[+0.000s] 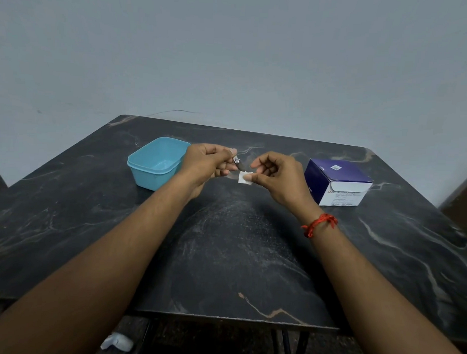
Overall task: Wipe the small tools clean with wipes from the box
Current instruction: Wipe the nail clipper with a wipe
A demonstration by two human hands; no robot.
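Note:
My left hand [206, 165] grips a small metal tool [239, 163] above the middle of the dark table, its tip pointing right and down. Just to the right, my right hand [277, 175] pinches a small white wipe [245, 177] between thumb and fingers, a short gap below the tool's tip. The purple and white box of wipes [338, 181] stands on the table to the right of my right hand, its top flap open. Most of the tool is hidden inside my left fist.
A light blue plastic tub [154, 166] with nothing visible inside sits on the table [224, 256] left of my left hand. A wall rises behind the table. A white object [118, 341] lies on the floor below the table's front edge.

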